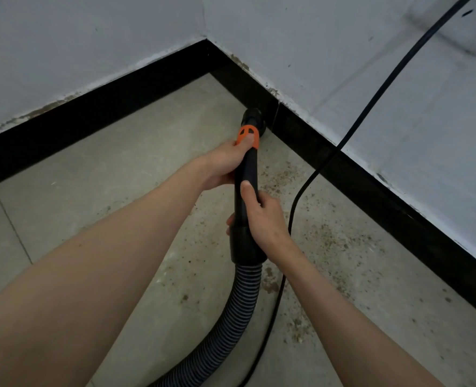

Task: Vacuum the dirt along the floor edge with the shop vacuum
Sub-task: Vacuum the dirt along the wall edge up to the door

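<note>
A black vacuum wand (248, 169) with an orange collar (248, 135) points down at the floor beside the black baseboard (370, 185) on the right wall. My left hand (225, 163) grips the wand just below the collar, thumb on the orange part. My right hand (262, 216) grips the wand lower down, above the cuff where the ribbed grey hose (242, 308) joins. The nozzle tip (255, 115) sits against the baseboard near the room corner. Brown dirt (334, 236) is scattered on the grey floor along the right edge.
A black power cable (365, 113) hangs from the upper right, drops to the floor and runs past my right wrist toward the bottom. White walls meet at a corner (207, 40). The hose curves away to the lower left. Grey tiled floor (77, 191) lies to the left.
</note>
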The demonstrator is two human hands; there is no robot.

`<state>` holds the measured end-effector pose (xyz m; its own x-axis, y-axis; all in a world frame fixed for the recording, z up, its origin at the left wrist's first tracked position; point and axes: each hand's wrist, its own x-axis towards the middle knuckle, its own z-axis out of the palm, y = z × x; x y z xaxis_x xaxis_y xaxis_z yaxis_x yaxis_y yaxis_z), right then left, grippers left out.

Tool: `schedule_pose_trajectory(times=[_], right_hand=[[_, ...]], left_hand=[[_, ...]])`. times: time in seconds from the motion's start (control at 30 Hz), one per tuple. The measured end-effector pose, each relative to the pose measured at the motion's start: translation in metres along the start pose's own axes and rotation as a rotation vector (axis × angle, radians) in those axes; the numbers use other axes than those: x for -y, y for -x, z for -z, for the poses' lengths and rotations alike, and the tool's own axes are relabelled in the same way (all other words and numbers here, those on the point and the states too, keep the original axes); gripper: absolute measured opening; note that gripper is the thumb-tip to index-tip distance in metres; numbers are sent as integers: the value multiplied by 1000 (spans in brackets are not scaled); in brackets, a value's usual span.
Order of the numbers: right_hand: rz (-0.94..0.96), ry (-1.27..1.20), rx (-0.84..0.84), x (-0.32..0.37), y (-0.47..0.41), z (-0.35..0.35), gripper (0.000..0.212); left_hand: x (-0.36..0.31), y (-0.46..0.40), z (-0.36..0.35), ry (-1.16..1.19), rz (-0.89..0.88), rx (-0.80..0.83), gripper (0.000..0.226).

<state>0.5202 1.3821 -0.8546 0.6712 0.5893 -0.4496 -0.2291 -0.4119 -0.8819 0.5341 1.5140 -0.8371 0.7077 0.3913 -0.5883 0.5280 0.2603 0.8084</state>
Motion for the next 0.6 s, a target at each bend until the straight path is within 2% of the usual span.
schedule_pose_trajectory(times=[0.1,0.27,0.37,0.43,0.5,0.6], right_hand=[[-34,-88,37,0,-4,8,43],[-46,-149,64,-14,3,18,37],[-110,-230,105,-21,6,24,37],[-165,-280,128,-22,8,23,37],[-207,-191,84,-21,11,17,41],[-203,28,-83,-22,15,1,53]], left_hand=[[0,-4,-6,76,44,15,34],[15,-4,-14,266,95,78,33],[24,-2,-15,280,79,117,31],[31,2,-18,260,41,69,31],[38,5,-23,235,12,10,29],[40,4,-29,163,-17,-53,26]])
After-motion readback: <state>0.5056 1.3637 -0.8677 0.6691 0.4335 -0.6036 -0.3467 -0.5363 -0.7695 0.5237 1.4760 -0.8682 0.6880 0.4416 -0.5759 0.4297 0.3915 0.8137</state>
